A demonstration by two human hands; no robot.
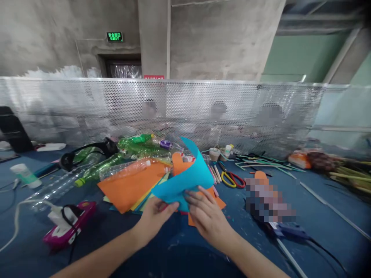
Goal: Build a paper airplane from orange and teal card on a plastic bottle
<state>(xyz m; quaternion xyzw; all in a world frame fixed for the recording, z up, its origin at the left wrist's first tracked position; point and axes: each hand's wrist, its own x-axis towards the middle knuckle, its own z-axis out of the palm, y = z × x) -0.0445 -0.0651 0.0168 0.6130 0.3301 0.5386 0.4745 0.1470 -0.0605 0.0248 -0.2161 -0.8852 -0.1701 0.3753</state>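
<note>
A bright blue sheet of paper (pixel 188 179), curled with its upper corner pointing up, is held above the table. My left hand (pixel 156 216) pinches its lower left edge between thumb and fingers. On the lower right side, my right hand (pixel 207 210) has its fingers laid along the sheet and grips it; its thumb is hidden. Beneath and behind lie orange sheets (pixel 127 185), with yellow and pale green edges showing under them. An orange cut-out with a rounded end (pixel 178 164) stands partly behind the blue sheet.
Clear and green plastic bottles (pixel 98 170) pile up at left, near a magenta power strip (pixel 84 218). Scissors with yellow and red handles (pixel 233 179) lie right of the paper. A blurred-out object (pixel 269 200) sits farther right. A perforated metal screen (pixel 188 112) borders the table.
</note>
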